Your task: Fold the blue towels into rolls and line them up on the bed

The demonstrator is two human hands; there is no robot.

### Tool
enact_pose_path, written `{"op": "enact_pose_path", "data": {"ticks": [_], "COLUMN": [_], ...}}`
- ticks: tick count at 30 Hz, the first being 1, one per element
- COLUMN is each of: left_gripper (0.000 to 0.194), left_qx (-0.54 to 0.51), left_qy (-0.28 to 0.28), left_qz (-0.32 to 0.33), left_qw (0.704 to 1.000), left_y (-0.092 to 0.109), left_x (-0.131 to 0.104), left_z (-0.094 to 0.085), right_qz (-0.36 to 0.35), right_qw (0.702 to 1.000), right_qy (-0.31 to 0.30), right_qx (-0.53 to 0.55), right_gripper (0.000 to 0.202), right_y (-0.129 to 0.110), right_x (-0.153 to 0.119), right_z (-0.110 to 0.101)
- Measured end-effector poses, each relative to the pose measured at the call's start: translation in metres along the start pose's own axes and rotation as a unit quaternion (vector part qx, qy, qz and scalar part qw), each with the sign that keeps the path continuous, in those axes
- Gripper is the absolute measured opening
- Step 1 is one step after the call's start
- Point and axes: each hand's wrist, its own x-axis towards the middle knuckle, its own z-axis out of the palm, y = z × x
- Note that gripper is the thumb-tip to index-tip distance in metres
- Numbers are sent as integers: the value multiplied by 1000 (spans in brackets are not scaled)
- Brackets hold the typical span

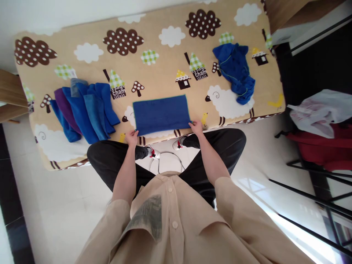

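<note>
A blue cloth (162, 114), a flat rectangle, lies on the patterned tan bed cover (156, 82) near its front edge. My left hand (131, 138) pinches the cloth's near left corner. At the near right corner, my right hand (196, 127) has its fingers closed on the cloth's edge. To the left lies a row of several rolled or folded cloths (85, 110) in blue, purple and grey-blue. A crumpled blue cloth (235, 71) rests at the right, beyond my right hand.
Wooden furniture (11, 93) stands past the bed's left end, with more wood (291, 13) at the upper right. On the right, a white plastic bag (321, 112) sits on a red item (316, 148), beside black metal bars (308, 200). My legs are against the bed's front.
</note>
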Motion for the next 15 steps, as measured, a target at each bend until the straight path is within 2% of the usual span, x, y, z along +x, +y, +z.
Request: {"op": "enact_pose_path", "data": {"ticks": [4,7,12,15], "left_gripper": [19,18,21,25], "left_qx": [17,32,45,61], "left_qy": [-5,-2,16,22], "left_qz": [-3,-1,-10,-14], "left_qw": [1000,999,999,998], "left_y": [-1,-2,-1,2], "left_x": [1,2,3,3], "left_z": [0,0,2,2], "right_qz": [61,77,70,29], "right_qw": [998,995,996,999], "right_qy": [-9,-4,5,10], "right_qx": [-32,-59,-50,-31], "right_gripper": [24,28,30,28], "right_y": [-7,-10,-4,0], "right_x": [-2,-2,0,0], "right_z": [-1,0,5,6]}}
